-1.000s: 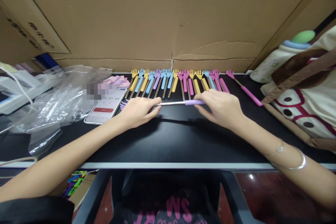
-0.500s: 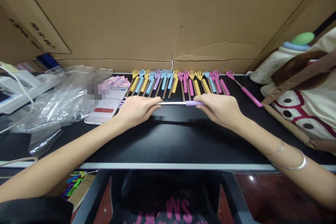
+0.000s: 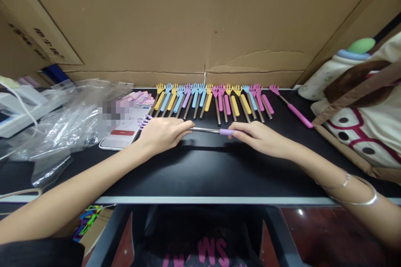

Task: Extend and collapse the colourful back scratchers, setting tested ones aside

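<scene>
L hand (image 3: 164, 135) had fingers (image 3: 185, 126) round metal scratcher (image 3: 205, 129), R hand (image 3: 258, 137) pinched its purple sleeve (image 3: 225, 132), over smooth blk worktop (image 3: 203, 173), well inside pale edge (image 3: 203, 200).

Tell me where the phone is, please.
In the head view, the phone lies left of centre on the black table, between the clear plastic bag and the left hand.

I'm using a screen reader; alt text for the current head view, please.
The left hand grips a purple back scratcher by its shaft, the right hand by its handle, above a black desk. Behind lies a row of pink, yellow, blue and purple back scratchers; a phone and clear plastic bag lie at left.
</scene>
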The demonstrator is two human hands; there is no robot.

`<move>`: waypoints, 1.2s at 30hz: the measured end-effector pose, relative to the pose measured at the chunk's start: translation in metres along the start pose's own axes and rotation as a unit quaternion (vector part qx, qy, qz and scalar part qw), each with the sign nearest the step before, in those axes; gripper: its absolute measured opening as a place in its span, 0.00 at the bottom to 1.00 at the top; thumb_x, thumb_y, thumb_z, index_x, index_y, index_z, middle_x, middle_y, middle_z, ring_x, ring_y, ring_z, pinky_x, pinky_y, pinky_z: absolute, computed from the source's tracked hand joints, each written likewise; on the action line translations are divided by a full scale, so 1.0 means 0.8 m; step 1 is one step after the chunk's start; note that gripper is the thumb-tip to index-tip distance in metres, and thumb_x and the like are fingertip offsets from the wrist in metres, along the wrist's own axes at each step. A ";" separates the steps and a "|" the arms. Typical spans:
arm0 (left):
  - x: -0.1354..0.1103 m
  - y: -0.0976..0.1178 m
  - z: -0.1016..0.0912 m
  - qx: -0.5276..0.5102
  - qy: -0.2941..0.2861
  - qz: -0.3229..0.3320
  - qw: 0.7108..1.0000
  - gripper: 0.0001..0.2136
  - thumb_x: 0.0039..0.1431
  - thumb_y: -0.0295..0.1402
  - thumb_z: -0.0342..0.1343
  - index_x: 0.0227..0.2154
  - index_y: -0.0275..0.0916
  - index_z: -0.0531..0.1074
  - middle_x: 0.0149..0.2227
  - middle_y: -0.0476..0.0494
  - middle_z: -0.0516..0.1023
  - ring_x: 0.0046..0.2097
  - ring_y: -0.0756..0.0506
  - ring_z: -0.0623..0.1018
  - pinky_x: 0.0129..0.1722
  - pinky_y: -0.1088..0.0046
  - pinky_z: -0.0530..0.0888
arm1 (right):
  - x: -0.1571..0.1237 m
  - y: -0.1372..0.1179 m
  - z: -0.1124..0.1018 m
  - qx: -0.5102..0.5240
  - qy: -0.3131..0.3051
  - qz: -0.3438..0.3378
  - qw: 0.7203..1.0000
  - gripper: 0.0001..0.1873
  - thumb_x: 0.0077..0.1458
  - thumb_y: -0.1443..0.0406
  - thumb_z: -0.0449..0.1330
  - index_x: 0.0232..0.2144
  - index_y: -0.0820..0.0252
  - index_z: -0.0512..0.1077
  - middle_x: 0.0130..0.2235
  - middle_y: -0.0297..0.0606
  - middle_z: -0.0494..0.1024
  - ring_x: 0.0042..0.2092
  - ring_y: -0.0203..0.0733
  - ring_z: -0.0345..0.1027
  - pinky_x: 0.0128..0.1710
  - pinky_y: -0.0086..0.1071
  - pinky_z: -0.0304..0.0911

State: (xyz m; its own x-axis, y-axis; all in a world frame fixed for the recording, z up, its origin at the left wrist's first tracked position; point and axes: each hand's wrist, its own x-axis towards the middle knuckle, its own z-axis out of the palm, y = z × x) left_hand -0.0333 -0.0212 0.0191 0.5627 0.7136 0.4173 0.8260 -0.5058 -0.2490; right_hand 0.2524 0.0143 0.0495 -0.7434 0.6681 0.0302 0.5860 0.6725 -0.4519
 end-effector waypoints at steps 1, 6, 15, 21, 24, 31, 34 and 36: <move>0.000 0.000 0.000 -0.002 0.002 0.003 1.000 0.14 0.67 0.39 0.41 0.37 0.43 0.72 0.28 0.48 0.78 0.28 0.49 0.75 0.21 0.74 0.54 | 0.000 -0.001 -0.001 0.016 -0.010 0.003 1.000 0.23 0.64 0.51 0.43 0.35 0.59 0.71 0.30 0.36 0.74 0.32 0.38 0.68 0.34 0.30 0.58; 0.002 0.001 -0.001 0.004 -0.022 0.017 1.000 0.16 0.68 0.39 0.40 0.32 0.41 0.69 0.25 0.49 0.75 0.25 0.49 0.73 0.20 0.73 0.52 | -0.002 -0.002 0.002 0.012 -0.017 0.008 1.000 0.24 0.64 0.51 0.42 0.35 0.59 0.70 0.28 0.35 0.73 0.30 0.38 0.67 0.33 0.30 0.58; 0.006 0.002 0.005 0.019 -0.132 -0.028 0.991 0.17 0.68 0.43 0.37 0.33 0.41 0.67 0.26 0.47 0.78 0.28 0.45 0.78 0.21 0.73 0.53 | -0.006 0.003 0.018 -0.250 0.088 -0.011 0.964 0.21 0.66 0.56 0.40 0.38 0.57 0.70 0.27 0.34 0.76 0.25 0.36 0.66 0.24 0.29 0.47; 0.012 0.005 -0.004 -0.063 -0.175 -0.053 0.981 0.16 0.69 0.41 0.36 0.32 0.41 0.65 0.27 0.47 0.76 0.30 0.44 0.77 0.23 0.74 0.55 | -0.012 0.004 0.012 -0.423 0.231 -0.116 0.869 0.17 0.65 0.59 0.47 0.34 0.57 0.73 0.25 0.32 0.75 0.25 0.32 0.66 0.21 0.30 0.43; 0.013 0.005 -0.005 -0.133 -0.195 -0.056 0.970 0.16 0.69 0.41 0.35 0.31 0.41 0.63 0.26 0.49 0.74 0.30 0.45 0.76 0.24 0.75 0.56 | -0.011 0.004 0.008 -0.452 0.263 -0.153 0.838 0.14 0.63 0.59 0.51 0.33 0.57 0.74 0.22 0.30 0.73 0.25 0.31 0.65 0.22 0.29 0.46; 0.013 0.007 -0.005 -0.179 -0.195 -0.069 0.962 0.17 0.68 0.42 0.36 0.29 0.42 0.63 0.26 0.50 0.72 0.29 0.46 0.74 0.25 0.75 0.57 | -0.009 0.004 0.007 -0.441 0.274 -0.162 0.839 0.14 0.63 0.59 0.52 0.33 0.57 0.75 0.22 0.31 0.74 0.26 0.32 0.66 0.25 0.28 0.50; 0.013 0.007 -0.005 -0.153 -0.169 -0.077 0.971 0.18 0.68 0.43 0.36 0.28 0.41 0.65 0.26 0.49 0.74 0.29 0.46 0.75 0.24 0.74 0.56 | -0.009 0.006 0.007 -0.412 0.263 -0.150 0.859 0.14 0.63 0.58 0.51 0.35 0.57 0.75 0.26 0.32 0.78 0.27 0.32 0.69 0.24 0.29 0.50; 0.012 0.007 -0.006 -0.126 -0.145 -0.076 0.978 0.19 0.68 0.44 0.37 0.28 0.41 0.66 0.25 0.48 0.75 0.28 0.46 0.75 0.24 0.74 0.55 | -0.009 0.008 0.008 -0.390 0.259 -0.143 0.872 0.15 0.64 0.58 0.50 0.36 0.57 0.75 0.29 0.32 0.80 0.28 0.33 0.70 0.23 0.29 0.49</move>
State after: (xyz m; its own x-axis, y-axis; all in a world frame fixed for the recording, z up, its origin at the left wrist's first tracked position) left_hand -0.0237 -0.0192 0.0256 0.4504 0.8786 0.1584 0.8867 -0.4609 0.0353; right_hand 0.2595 0.0117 0.0406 -0.7677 0.3556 0.5331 0.5919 0.7121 0.3775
